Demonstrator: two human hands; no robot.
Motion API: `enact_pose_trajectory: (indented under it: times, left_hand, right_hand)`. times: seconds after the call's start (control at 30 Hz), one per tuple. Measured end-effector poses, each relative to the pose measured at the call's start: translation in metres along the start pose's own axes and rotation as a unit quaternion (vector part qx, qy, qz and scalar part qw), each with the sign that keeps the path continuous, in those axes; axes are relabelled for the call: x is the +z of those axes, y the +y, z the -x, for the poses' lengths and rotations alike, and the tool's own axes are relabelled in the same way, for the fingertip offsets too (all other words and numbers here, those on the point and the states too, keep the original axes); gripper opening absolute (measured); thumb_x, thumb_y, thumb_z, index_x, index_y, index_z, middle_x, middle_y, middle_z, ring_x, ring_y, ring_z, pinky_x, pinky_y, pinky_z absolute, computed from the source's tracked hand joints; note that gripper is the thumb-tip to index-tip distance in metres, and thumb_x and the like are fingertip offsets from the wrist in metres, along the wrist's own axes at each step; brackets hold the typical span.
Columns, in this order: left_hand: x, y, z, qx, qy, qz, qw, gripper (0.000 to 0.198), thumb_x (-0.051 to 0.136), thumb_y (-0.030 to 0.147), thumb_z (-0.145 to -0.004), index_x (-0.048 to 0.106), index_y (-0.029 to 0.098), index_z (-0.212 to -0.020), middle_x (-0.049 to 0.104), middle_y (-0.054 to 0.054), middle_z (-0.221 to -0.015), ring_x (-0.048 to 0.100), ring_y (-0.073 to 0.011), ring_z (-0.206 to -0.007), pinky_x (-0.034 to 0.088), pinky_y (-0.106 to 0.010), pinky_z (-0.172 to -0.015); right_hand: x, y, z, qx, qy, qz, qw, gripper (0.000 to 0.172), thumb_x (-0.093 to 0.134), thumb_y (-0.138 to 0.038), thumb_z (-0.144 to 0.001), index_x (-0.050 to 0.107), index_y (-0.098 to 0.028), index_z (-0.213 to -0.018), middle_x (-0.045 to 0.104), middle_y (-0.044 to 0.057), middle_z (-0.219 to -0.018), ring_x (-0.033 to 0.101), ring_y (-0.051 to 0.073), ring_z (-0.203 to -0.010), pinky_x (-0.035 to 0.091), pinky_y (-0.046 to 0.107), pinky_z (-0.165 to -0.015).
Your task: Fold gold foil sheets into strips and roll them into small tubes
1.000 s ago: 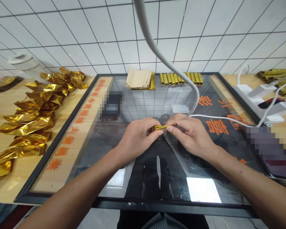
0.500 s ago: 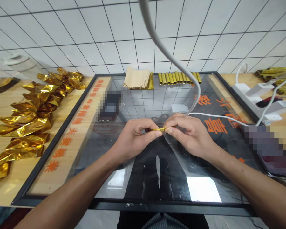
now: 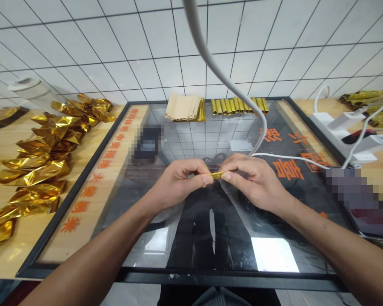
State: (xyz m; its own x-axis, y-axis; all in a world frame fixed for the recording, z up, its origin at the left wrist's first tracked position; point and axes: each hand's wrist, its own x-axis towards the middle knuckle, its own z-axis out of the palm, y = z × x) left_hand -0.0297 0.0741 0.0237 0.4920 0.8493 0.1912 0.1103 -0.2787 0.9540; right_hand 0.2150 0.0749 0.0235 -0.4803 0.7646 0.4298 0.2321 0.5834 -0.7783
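Between my two hands, above the glass-topped table [image 3: 140, 238], is a thin roll of gold foil paper [image 3: 216, 174]. My left hand [image 3: 188, 179] pinches its left end between thumb and forefinger. At the other end, the thumb and fingers of my right hand [image 3: 247, 178] are closed on it. Most of the roll is hidden behind the fingertips. Toward the back edge lies a row of short gold paper rolls [image 3: 238, 106]. To their left sits a stack of tan paper sheets [image 3: 183, 107] with gold showing at its right side.
Folded gold foil pieces [image 3: 51, 144] pile up on the left. A blurred phone [image 3: 147, 143] lies on the glass. At right are a white power strip [image 3: 330, 131], another blurred device [image 3: 357, 204] and more gold rolls [image 3: 364, 97]. A white cable [image 3: 230, 83] hangs in front.
My left thumb and forefinger have shifted slightly on the gold roll, which now looks a little thicker between my fingertips. My right hand has barely moved.
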Motion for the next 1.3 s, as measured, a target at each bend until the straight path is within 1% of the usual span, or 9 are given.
enact_pose_trajectory:
  times: [0.17,0.37,0.63,0.73,0.9,1.0,1.07,1.17,1.3]
  left_hand:
    - [0.003,-0.01,-0.001,-0.013,0.031,0.004,0.999,0.018,0.073,0.03,-0.1,0.076,0.019,-0.087,0.075,-0.003,-0.083,0.067,-0.015,-0.079,0.053,-0.029,-0.077]
    - [0.006,-0.002,0.0,0.018,0.044,-0.072,0.996,0.02,0.073,0.031,-0.1,0.074,0.019,-0.084,0.074,-0.002,-0.08,0.064,-0.0153,-0.076,0.05,-0.029,-0.073]
    - [0.01,0.006,-0.001,-0.008,-0.008,-0.128,0.992,0.016,0.066,0.028,-0.101,0.071,0.02,-0.088,0.07,0.0,-0.082,0.061,-0.014,-0.077,0.046,-0.026,-0.07]
    - [0.007,0.006,-0.001,-0.006,-0.045,-0.133,0.99,0.022,0.062,0.029,-0.104,0.069,0.02,-0.085,0.067,0.002,-0.079,0.058,-0.0125,-0.073,0.043,-0.026,-0.068]
    - [0.003,0.003,0.001,-0.012,-0.081,-0.067,0.994,0.033,0.061,0.036,-0.106,0.068,0.019,-0.078,0.065,0.0,-0.072,0.057,-0.0131,-0.068,0.044,-0.026,-0.065]
    - [0.007,0.003,0.002,-0.031,-0.062,-0.025,0.997,0.031,0.062,0.038,-0.105,0.071,0.019,-0.081,0.068,-0.002,-0.074,0.061,-0.0148,-0.071,0.047,-0.027,-0.067]
    - [0.01,0.004,0.002,-0.027,-0.035,-0.055,0.997,0.029,0.061,0.036,-0.105,0.071,0.019,-0.083,0.068,-0.001,-0.076,0.061,-0.0148,-0.073,0.047,-0.027,-0.069]
    - [0.013,0.005,0.002,0.006,-0.008,-0.119,0.993,0.025,0.064,0.033,-0.105,0.071,0.02,-0.086,0.069,-0.001,-0.08,0.061,-0.0145,-0.075,0.047,-0.027,-0.071]
    - [0.009,0.001,0.002,0.066,0.015,-0.174,0.982,0.026,0.061,0.03,-0.108,0.07,0.02,-0.086,0.069,0.0,-0.082,0.061,-0.0135,-0.076,0.046,-0.028,-0.073]
  right_hand:
    - [0.0,0.0,0.001,0.009,0.0,0.017,1.0,0.019,0.065,-0.026,-0.108,0.077,-0.022,-0.094,0.077,0.003,-0.09,0.07,0.019,-0.083,0.051,0.034,-0.077]
    - [0.002,0.003,0.002,0.0,-0.029,0.05,0.998,0.013,0.065,-0.028,-0.108,0.076,-0.022,-0.104,0.075,0.002,-0.094,0.069,0.018,-0.086,0.051,0.033,-0.08]
    - [0.001,0.005,0.003,-0.007,-0.043,0.031,0.999,0.017,0.062,-0.028,-0.11,0.074,-0.022,-0.1,0.071,0.001,-0.088,0.066,0.016,-0.079,0.049,0.03,-0.076]
    - [0.001,0.005,0.003,-0.019,-0.059,0.031,0.998,0.017,0.061,-0.026,-0.11,0.073,-0.022,-0.099,0.071,0.001,-0.087,0.065,0.016,-0.08,0.048,0.03,-0.076]
    - [0.0,0.002,0.004,-0.025,-0.081,0.019,0.996,0.018,0.061,-0.028,-0.11,0.073,-0.022,-0.099,0.072,0.002,-0.091,0.066,0.017,-0.082,0.049,0.031,-0.076]
    - [-0.001,-0.001,0.003,-0.023,-0.071,0.019,0.997,0.018,0.061,-0.026,-0.11,0.074,-0.023,-0.098,0.071,0.001,-0.088,0.065,0.016,-0.079,0.048,0.031,-0.074]
    - [-0.002,-0.002,0.003,-0.019,-0.057,0.025,0.998,0.017,0.062,-0.024,-0.108,0.074,-0.022,-0.096,0.07,0.0,-0.085,0.064,0.015,-0.076,0.047,0.029,-0.071]
    - [0.0,-0.001,0.002,-0.005,-0.042,0.033,0.999,0.015,0.064,-0.023,-0.107,0.074,-0.022,-0.095,0.07,0.0,-0.085,0.065,0.015,-0.076,0.047,0.029,-0.072]
    - [0.004,0.001,0.001,0.038,-0.004,0.037,0.999,0.01,0.07,-0.021,-0.103,0.076,-0.022,-0.095,0.074,-0.001,-0.086,0.068,0.016,-0.08,0.048,0.03,-0.075]
